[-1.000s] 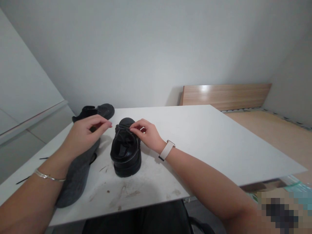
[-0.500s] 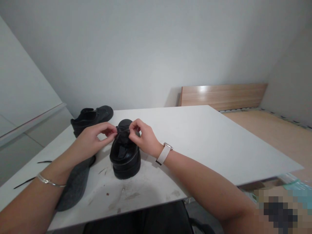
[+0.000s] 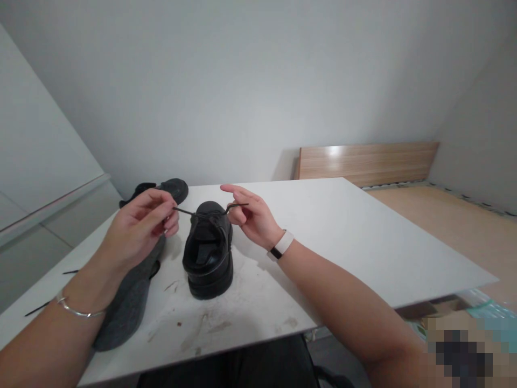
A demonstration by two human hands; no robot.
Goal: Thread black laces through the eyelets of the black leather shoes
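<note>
A black shoe (image 3: 210, 283) stands on the white table with its heel toward me and its toe pointing away. My left hand (image 3: 141, 223), left of the shoe, pinches one end of the black shoelace (image 3: 184, 210), which is drawn out taut from the eyelets. On the other side, my right hand (image 3: 254, 215) has the other lace end between thumb and bent fingers, its tip lying across them. The right index finger is stretched out to the left. Beneath my left forearm lies a dark grey insole (image 3: 125, 318), partly covered.
A second black shoe (image 3: 175, 189) stands at the table's back left, partly behind my left hand. Loose lace ends (image 3: 37, 309) lie at the left. A wooden board (image 3: 367, 161) leans at the wall. Dirt marks spot the white table (image 3: 343, 242) near its front edge.
My hands have moved apart from close over the shoe's lacing, pulling the lace ends out to both sides. The right index finger is now extended.
</note>
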